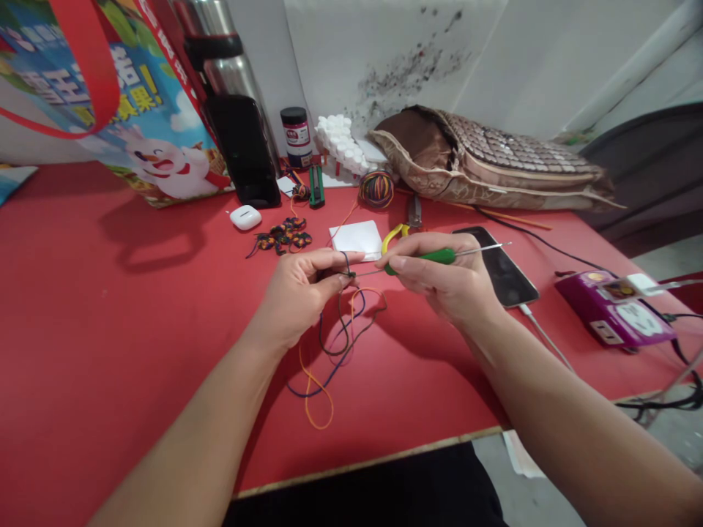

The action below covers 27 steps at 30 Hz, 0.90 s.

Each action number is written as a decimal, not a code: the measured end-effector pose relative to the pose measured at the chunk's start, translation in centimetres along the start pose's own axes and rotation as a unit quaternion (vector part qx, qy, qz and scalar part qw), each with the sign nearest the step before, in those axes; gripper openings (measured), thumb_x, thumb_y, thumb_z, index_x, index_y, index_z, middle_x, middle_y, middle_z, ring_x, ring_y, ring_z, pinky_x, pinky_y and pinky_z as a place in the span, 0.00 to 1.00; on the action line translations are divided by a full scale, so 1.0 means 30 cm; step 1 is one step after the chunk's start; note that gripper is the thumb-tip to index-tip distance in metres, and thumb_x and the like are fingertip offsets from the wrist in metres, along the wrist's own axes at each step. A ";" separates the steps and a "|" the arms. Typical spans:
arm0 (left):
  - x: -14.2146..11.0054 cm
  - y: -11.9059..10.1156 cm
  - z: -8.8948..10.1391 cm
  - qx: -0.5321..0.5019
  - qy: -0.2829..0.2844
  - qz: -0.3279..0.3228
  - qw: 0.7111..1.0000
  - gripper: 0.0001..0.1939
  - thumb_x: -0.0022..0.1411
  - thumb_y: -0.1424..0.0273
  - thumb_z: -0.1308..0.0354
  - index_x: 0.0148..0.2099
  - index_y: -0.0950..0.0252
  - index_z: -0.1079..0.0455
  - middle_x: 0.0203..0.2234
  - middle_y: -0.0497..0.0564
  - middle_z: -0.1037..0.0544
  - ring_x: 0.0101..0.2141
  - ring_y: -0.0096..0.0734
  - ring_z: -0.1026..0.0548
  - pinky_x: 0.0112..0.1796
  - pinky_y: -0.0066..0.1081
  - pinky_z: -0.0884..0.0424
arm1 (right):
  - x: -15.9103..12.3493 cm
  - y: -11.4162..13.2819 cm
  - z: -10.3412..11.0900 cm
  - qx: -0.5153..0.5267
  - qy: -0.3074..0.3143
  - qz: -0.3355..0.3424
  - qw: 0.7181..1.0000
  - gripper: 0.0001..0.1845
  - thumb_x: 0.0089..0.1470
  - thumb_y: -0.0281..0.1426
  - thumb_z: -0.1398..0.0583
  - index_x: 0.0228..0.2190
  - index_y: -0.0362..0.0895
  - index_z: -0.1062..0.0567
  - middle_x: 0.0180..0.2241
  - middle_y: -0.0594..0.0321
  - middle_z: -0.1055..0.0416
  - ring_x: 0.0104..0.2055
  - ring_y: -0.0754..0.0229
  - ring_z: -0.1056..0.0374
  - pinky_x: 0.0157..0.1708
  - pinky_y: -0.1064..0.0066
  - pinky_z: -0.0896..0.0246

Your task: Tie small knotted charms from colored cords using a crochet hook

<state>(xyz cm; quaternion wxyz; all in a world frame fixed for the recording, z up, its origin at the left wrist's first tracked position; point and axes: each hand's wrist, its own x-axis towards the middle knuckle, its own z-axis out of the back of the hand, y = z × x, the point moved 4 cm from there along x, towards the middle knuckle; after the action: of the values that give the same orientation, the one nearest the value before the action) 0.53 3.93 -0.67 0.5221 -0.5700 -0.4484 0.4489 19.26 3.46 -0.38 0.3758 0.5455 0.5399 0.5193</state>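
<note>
My left hand (299, 296) is pinched shut on multicoloured yarn (351, 333), with a small dark stitch at the fingertips and one strand over the index finger. Loose orange, purple and dark loops hang below onto the red table. My right hand (439, 278) grips a crochet hook (439, 256) by its green handle. One thin metal end reaches to the yarn at my left fingertips; the other points out to the right. Behind my hands lie a finished-looking crocheted piece (283, 236) and a yarn ball (376, 189). The fingers partly cover the stitch.
Pliers with yellow grips (395, 236) and a white pad (356, 238) lie just beyond my hands. A charging phone (497, 271) and purple power strip (609, 307) sit right. A white earbud case (245, 217), propped phone (242, 150) and bag (176, 165) stand left.
</note>
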 end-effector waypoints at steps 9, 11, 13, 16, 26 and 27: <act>0.002 0.036 -0.030 -0.151 0.016 0.029 0.988 0.12 0.44 0.74 0.21 0.35 0.61 0.12 0.27 0.51 0.15 0.31 0.31 0.20 0.38 0.30 0.25 | -0.009 -0.037 -0.054 0.127 -0.020 -0.050 0.991 0.04 0.48 0.31 0.28 0.28 0.44 0.13 0.18 0.66 0.28 0.14 0.70 0.43 0.12 0.77 0.56; 0.001 0.037 -0.038 -0.175 0.012 0.030 0.984 0.13 0.44 0.74 0.21 0.36 0.61 0.12 0.27 0.50 0.16 0.31 0.30 0.19 0.39 0.30 0.25 | -0.011 -0.045 -0.062 0.138 -0.033 -0.048 0.989 0.06 0.49 0.33 0.27 0.29 0.44 0.14 0.19 0.66 0.27 0.14 0.71 0.42 0.12 0.77 0.52; 0.001 0.037 -0.042 -0.200 0.000 0.036 0.979 0.12 0.43 0.75 0.21 0.34 0.62 0.13 0.28 0.50 0.15 0.31 0.29 0.19 0.39 0.29 0.25 | -0.010 -0.051 -0.067 0.147 -0.044 -0.043 0.987 0.07 0.49 0.35 0.27 0.30 0.44 0.14 0.20 0.68 0.27 0.14 0.72 0.43 0.11 0.77 0.50; -0.003 0.039 -0.045 -0.218 -0.011 0.044 0.975 0.11 0.43 0.75 0.20 0.32 0.63 0.14 0.28 0.50 0.16 0.31 0.29 0.18 0.41 0.29 0.25 | -0.006 -0.057 -0.074 0.158 -0.039 -0.044 0.986 0.09 0.51 0.36 0.28 0.32 0.44 0.14 0.21 0.69 0.28 0.14 0.72 0.43 0.12 0.78 0.48; -0.016 0.011 -0.036 -0.198 0.020 0.061 0.978 0.10 0.50 0.64 0.21 0.33 0.63 0.14 0.30 0.52 0.16 0.30 0.28 0.24 0.34 0.28 0.28 | 0.003 -0.058 -0.044 0.121 -0.038 -0.047 0.991 0.08 0.52 0.36 0.29 0.32 0.45 0.14 0.21 0.68 0.28 0.16 0.72 0.46 0.14 0.77 0.51; -0.014 0.014 -0.032 -0.199 0.013 0.069 0.977 0.12 0.50 0.61 0.21 0.32 0.63 0.15 0.28 0.50 0.18 0.28 0.25 0.26 0.31 0.26 0.30 | 0.003 -0.056 -0.046 0.123 -0.036 -0.048 0.991 0.07 0.52 0.36 0.28 0.32 0.45 0.14 0.21 0.68 0.28 0.16 0.72 0.46 0.14 0.77 0.52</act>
<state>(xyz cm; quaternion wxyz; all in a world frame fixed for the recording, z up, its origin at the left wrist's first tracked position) 1.41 3.31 -1.03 0.3716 -0.6978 -0.4816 0.3782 17.58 3.58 -1.77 0.3489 0.5796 0.6115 0.4104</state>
